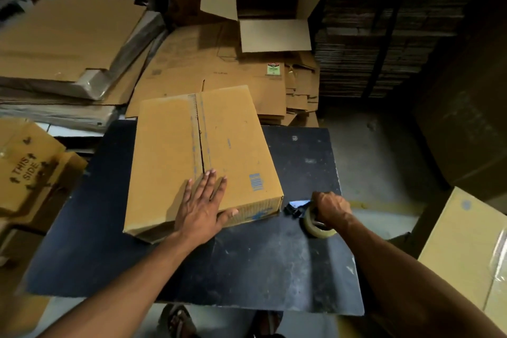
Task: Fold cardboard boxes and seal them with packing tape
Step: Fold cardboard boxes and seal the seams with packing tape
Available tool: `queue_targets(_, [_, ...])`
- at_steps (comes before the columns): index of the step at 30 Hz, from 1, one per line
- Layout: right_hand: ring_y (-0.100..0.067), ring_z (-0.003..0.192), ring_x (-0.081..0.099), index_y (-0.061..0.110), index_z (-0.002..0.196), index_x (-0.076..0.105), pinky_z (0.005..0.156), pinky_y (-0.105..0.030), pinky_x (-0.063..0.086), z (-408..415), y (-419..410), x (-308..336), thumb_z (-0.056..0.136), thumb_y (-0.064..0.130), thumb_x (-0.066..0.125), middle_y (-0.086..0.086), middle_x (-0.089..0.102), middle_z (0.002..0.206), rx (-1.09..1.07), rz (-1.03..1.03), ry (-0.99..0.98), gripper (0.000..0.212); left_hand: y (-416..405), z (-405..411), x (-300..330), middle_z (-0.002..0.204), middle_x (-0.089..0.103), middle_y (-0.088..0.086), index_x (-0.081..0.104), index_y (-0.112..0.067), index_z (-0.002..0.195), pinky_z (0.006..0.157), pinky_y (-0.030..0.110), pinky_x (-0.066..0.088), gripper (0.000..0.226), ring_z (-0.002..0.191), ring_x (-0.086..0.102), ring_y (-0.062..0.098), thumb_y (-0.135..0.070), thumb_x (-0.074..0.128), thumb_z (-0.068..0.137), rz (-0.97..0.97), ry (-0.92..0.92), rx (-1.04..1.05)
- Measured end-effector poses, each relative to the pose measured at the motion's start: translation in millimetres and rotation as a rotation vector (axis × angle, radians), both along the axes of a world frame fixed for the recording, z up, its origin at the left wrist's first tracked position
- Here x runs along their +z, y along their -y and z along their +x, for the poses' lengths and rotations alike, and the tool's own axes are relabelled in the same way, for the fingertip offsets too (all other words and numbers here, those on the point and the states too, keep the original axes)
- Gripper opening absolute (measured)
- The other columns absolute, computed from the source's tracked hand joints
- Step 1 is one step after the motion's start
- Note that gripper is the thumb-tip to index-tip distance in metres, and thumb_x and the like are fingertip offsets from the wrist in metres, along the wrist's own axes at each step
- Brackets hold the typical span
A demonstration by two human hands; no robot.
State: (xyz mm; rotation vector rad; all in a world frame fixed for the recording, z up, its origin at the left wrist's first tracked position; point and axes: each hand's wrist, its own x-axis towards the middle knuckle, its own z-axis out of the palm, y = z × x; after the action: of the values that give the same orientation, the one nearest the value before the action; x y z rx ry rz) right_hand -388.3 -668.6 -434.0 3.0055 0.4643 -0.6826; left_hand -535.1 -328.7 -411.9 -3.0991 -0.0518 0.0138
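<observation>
Stacks of flattened cardboard (68,44) crowd the dim storeroom on the left and at the back, and an assembled box with open flaps (267,5) stands behind them; more corrugated sheets are piled in dark stacks on the right. From the head view, a dark, scuffed table (260,263) fills the foreground, and the cardboard box (203,156) lies on it with its two flaps folded shut, the centre seam running away from the person and showing no tape that I can make out. His left hand (201,206) lies flat on the near end of the box, fingers straight and spread, pressing the flaps down. His right hand (330,207) is curled around a tape dispenser (315,221) with a clear roll, resting on the table just beside the box's near right corner. Folding looks done and sealing is about to begin: the next move likely calls for lifting the dispenser to the near end of the seam while the flaps are held closed.
</observation>
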Motion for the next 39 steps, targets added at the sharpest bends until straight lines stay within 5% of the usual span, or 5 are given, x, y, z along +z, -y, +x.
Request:
queue_targets(8, [-0.038,0.093,0.067,0.023,0.114,0.048,0.071,-0.041,0.051,-82.9,26.3,-1.2,0.089,0.03,0.064,-0.011,0.069,0.103,-0.071,0.204,-0.157,0.031,45.5,-67.9,4.1,0.129,0.067,0.002,0.072,-0.016,0.127,0.099,0.035,0.049,0.045,0.116,0.061,0.016,-0.046,0.058,0.096,-0.454,0.399,-0.107])
queue_targets(12, [-0.029,0.086,0.07,0.027,0.113,0.045,0.076,-0.045,0.056,-135.8,14.2,23.1,0.084,0.024,0.073,-0.002,0.071,0.1,-0.074,0.467,-0.191,0.041,73.8,-100.3,19.3,0.088,0.077,-0.011,0.076,-0.024,0.096,0.065,0.028,0.049,0.056,0.073,0.066,-0.002,-0.075,0.058,0.078,-1.32,-0.082,0.588])
queue_targets(16, [-0.016,0.076,0.062,0.031,0.131,0.046,0.069,-0.033,0.052,-172.3,-24.5,49.9,0.073,0.019,0.073,0.008,0.066,0.099,-0.045,0.558,-0.189,0.064,66.1,-108.3,39.4,0.107,0.079,0.003,0.071,-0.017,0.114,0.071,0.033,0.048,0.069,0.091,0.069,0.022,-0.076,0.041,0.094,-1.707,-0.542,1.012])
queue_targets(35, [-0.021,0.095,0.063,0.034,0.131,0.049,0.074,-0.039,0.051,-190.3,-255.2,158.6,0.078,0.066,0.07,0.008,0.066,0.114,0.589,0.507,0.06,0.065,-84.4,-162.0,122.3,0.082,0.074,0.006,0.073,-0.014,0.104,0.058,0.03,0.049,0.022,0.069,0.066,0.02,-0.029,0.059,0.099,-2.144,0.019,1.125])
queue_targets(39, [-0.014,0.102,0.063,0.039,0.14,0.045,0.075,-0.032,0.053,-187.5,-293.6,166.5,0.081,0.064,0.073,0.012,0.064,0.123,0.706,0.457,0.048,0.07,-111.8,-166.7,125.2,0.065,0.074,0.003,0.072,-0.008,0.095,0.051,0.027,0.058,0.02,0.058,0.07,0.015,0.001,0.055,0.099,-1.861,0.239,1.179])
